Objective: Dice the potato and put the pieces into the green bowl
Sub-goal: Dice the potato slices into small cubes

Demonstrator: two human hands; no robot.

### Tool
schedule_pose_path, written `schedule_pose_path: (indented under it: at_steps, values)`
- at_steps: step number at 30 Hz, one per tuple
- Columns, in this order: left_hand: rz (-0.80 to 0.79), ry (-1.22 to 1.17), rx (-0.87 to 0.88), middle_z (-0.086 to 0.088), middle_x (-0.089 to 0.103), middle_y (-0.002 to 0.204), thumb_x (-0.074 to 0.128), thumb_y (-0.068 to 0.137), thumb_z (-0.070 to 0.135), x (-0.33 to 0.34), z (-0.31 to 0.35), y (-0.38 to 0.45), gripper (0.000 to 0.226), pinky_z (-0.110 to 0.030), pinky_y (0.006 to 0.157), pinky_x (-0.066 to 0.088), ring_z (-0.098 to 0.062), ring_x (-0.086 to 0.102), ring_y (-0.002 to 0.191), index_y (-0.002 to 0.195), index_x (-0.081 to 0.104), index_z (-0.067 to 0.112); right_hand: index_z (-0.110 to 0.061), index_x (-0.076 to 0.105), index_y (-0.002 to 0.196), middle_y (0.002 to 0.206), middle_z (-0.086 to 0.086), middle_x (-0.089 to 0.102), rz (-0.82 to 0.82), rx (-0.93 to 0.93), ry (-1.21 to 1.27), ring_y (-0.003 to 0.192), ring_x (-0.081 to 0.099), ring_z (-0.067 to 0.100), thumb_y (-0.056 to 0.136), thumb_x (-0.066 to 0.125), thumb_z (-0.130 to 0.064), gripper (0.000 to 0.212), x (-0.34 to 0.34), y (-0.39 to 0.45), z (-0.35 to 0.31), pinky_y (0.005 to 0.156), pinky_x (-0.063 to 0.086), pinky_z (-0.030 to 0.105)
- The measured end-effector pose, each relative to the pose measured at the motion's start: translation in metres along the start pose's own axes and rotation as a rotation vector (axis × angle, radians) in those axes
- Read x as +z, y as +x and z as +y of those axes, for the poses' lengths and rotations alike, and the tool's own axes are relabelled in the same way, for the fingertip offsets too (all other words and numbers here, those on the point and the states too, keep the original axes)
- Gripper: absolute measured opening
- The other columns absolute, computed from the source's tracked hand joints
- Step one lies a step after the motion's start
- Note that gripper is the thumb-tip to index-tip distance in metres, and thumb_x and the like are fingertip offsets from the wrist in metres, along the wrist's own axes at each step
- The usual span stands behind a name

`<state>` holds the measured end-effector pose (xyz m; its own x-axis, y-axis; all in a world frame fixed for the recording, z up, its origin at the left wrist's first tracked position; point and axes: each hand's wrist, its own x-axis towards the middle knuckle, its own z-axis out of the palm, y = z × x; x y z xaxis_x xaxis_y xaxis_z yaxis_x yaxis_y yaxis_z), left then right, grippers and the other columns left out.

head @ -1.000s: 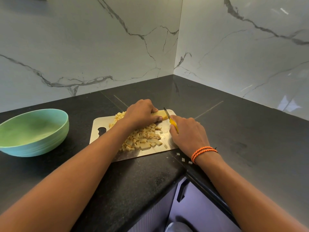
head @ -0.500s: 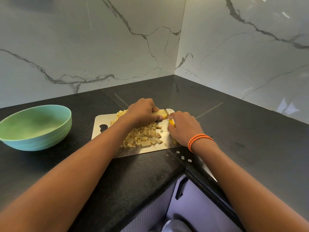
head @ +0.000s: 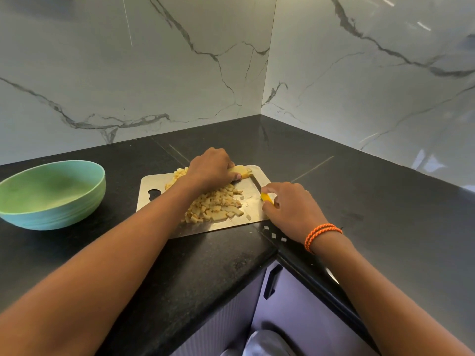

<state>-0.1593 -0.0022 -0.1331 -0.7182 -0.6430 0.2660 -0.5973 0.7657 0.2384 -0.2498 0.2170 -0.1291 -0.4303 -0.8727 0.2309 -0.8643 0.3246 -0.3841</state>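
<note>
A steel cutting board lies on the black counter. My left hand grips the uncut end of the potato at the board's far edge. A pile of diced potato pieces covers the middle of the board. My right hand holds a knife with a yellow handle; its blade points toward the potato, a little to its right and apart from it. The green bowl stands to the left of the board, with nothing visible inside.
Three small potato bits lie on the counter just off the board's near right corner. Marble walls meet in a corner behind. The counter's inner edge drops to a cabinet with a dark handle below.
My right hand has pulled the knife back toward me and to the right, off the potato. My left hand keeps its grip on the potato.
</note>
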Motion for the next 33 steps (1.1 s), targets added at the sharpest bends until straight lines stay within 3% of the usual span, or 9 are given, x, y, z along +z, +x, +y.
schedule_pose_path:
  at_steps: [3,7,12,21,29,33]
  values:
    - [-0.033,-0.054,0.033,0.008,0.07,0.12,0.072,0.094,0.055,-0.004,-0.002,-0.001,0.048,-0.025,0.065,0.042,-0.013,0.061,0.099,0.124,0.078,0.019,-0.023,0.064,0.136,0.077,-0.003,0.066,0.117,-0.003,-0.009,0.064,0.06,0.012,0.098,0.056,-0.03,0.039,-0.003,-0.002,-0.007,0.069,0.055,0.031]
    - [-0.058,-0.11,0.037,0.012,0.065,0.11,0.073,0.092,0.059,-0.002,-0.007,-0.001,0.051,-0.033,0.077,0.049,-0.013,0.06,0.104,0.131,0.074,0.027,-0.02,0.063,0.138,0.091,0.007,0.075,0.268,-0.021,-0.009,0.074,0.066,0.022,0.097,0.052,-0.028,0.043,-0.003,0.008,-0.017,0.075,0.06,0.041]
    - [-0.036,-0.115,0.03,0.011,0.065,0.122,0.073,0.088,0.065,0.002,-0.011,-0.001,0.056,-0.033,0.075,0.045,-0.013,0.059,0.107,0.129,0.074,0.027,-0.02,0.066,0.132,0.085,0.009,0.072,0.182,-0.024,-0.021,0.077,0.065,0.027,0.097,0.051,-0.027,0.039,0.009,0.023,-0.024,0.075,0.059,0.046]
    - [-0.019,-0.118,0.029,0.01,0.068,0.114,0.074,0.089,0.063,0.005,-0.01,0.002,0.051,-0.025,0.062,0.038,-0.014,0.063,0.101,0.118,0.078,0.021,-0.021,0.064,0.134,0.091,0.009,0.073,0.182,-0.038,-0.038,0.08,0.065,0.025,0.099,0.051,-0.028,0.038,0.023,0.03,-0.017,0.075,0.059,0.046]
    - [-0.013,-0.073,0.0,0.012,0.068,0.108,0.073,0.088,0.065,0.004,-0.006,-0.001,0.049,-0.027,0.061,0.039,-0.013,0.063,0.094,0.112,0.08,0.023,-0.023,0.063,0.137,0.123,0.009,0.067,0.086,-0.042,-0.036,0.106,0.064,0.031,0.098,0.055,-0.03,0.04,0.018,0.045,-0.014,0.091,0.054,0.045]
    - [-0.009,-0.04,-0.01,0.012,0.07,0.106,0.073,0.089,0.064,0.001,0.0,-0.003,0.047,-0.027,0.063,0.042,-0.013,0.064,0.091,0.107,0.079,0.021,-0.024,0.062,0.137,0.123,0.009,0.066,0.092,-0.034,-0.023,0.103,0.064,0.029,0.098,0.054,-0.032,0.041,0.02,0.036,-0.013,0.09,0.054,0.044]
